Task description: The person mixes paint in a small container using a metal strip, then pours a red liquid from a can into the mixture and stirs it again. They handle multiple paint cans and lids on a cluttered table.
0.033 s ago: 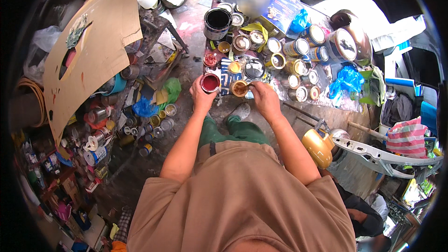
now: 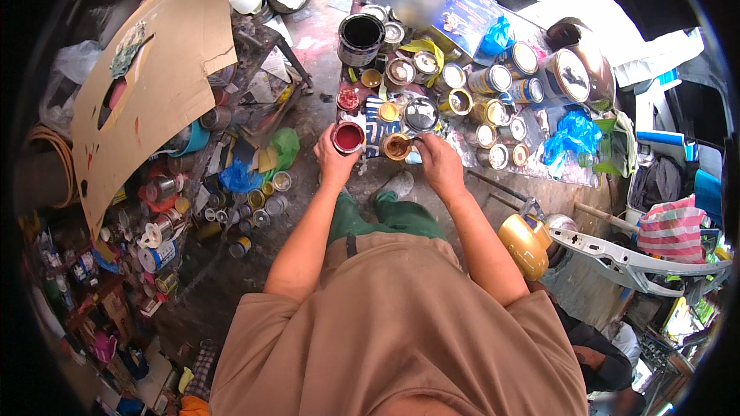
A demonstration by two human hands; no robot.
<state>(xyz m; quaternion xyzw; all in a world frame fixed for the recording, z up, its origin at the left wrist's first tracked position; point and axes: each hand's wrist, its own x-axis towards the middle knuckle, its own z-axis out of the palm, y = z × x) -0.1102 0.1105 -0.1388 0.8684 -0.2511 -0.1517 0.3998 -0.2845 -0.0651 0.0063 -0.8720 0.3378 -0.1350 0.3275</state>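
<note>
My left hand (image 2: 336,160) is wrapped round a small open can of dark red paint (image 2: 348,137), held upright at the near edge of the table. Just right of it is a small open can with brownish-gold paint (image 2: 397,147). My right hand (image 2: 438,163) is closed at that can's right rim, its fingers pinched on a thin dark stick that reaches toward the paint; most of the stick is hidden. Behind the two cans lie a blue-and-white striped cloth (image 2: 373,132), a small yellow-topped can (image 2: 388,112) and a can with a crusted red top (image 2: 348,98).
Many paint cans crowd the table, among them a large black-filled can (image 2: 360,35) and a silver-lidded can (image 2: 421,114). A blue plastic bag (image 2: 569,139) lies at right. Cardboard (image 2: 166,77) leans on cluttered shelving at left. A gold-painted part (image 2: 526,245) and a grey bar stand right.
</note>
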